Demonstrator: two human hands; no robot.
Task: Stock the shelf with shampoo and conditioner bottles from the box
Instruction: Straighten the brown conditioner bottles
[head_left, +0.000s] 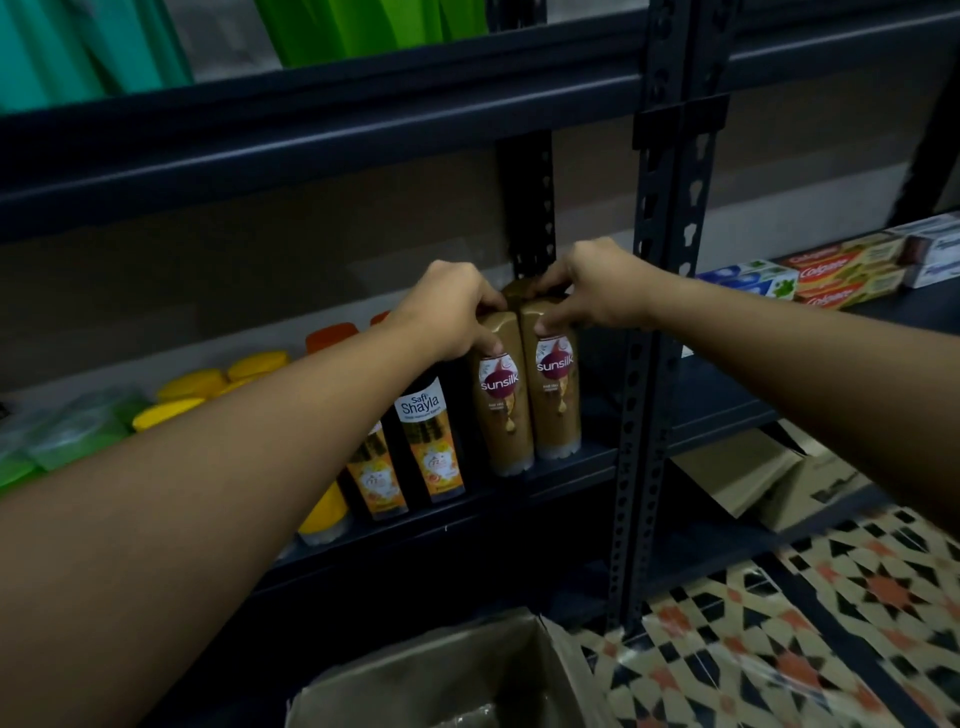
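Two brown Sunsilk bottles (527, 395) stood upright, touching, on the dark shelf (561, 467) beside black Safi Shayla bottles (431, 441). The left hand (452, 312) gripped the left bottle's top, the right hand (592, 291) the right one's. The cardboard box (447, 670) sat below.

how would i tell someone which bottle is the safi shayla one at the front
Find the dark metal shelf both hands reach into. Left of the two gold sunsilk bottles stands the Safi Shayla bottle: black, with an orange lower label.
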